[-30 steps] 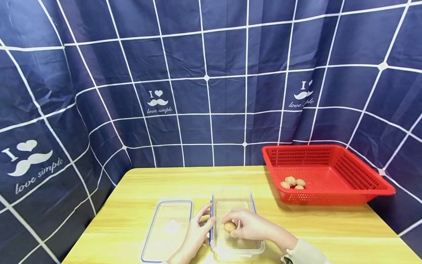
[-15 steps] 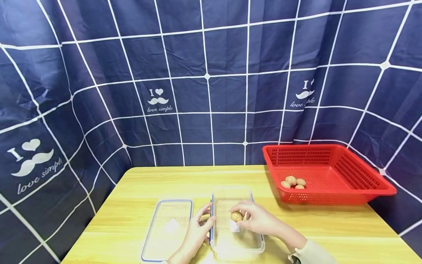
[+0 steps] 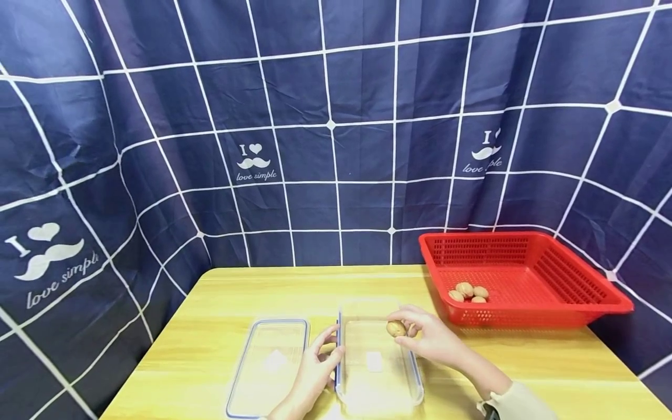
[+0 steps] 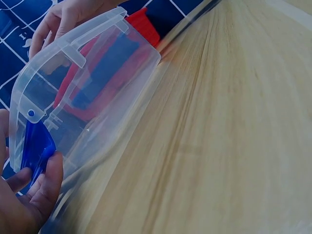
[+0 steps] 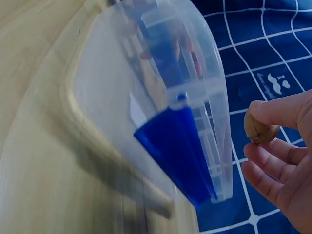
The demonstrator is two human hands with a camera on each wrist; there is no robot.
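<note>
My right hand (image 3: 430, 335) pinches a brown walnut (image 3: 396, 328) between thumb and fingers, above the right rim of a clear plastic food container (image 3: 359, 382). In the right wrist view the walnut (image 5: 258, 126) shows a dark seam and stands apart from the container's wall. My left hand (image 3: 317, 361) is at the container's left side. Its fingers and thumb hold the blue side latch (image 4: 38, 146), as the left wrist view shows. A white square label (image 3: 374, 361) shows at the container's bottom.
A clear lid with a blue seal (image 3: 269, 367) lies flat left of the container. At the back right stands a red perforated basket (image 3: 525, 315), with several walnuts (image 3: 465, 289) in its near left corner. A navy checked curtain (image 3: 294, 128) hangs behind the wooden table (image 3: 231, 297).
My right hand has lifted the walnut from low inside the container and carried it right and away from me, over the right rim. My left hand has stayed put.
</note>
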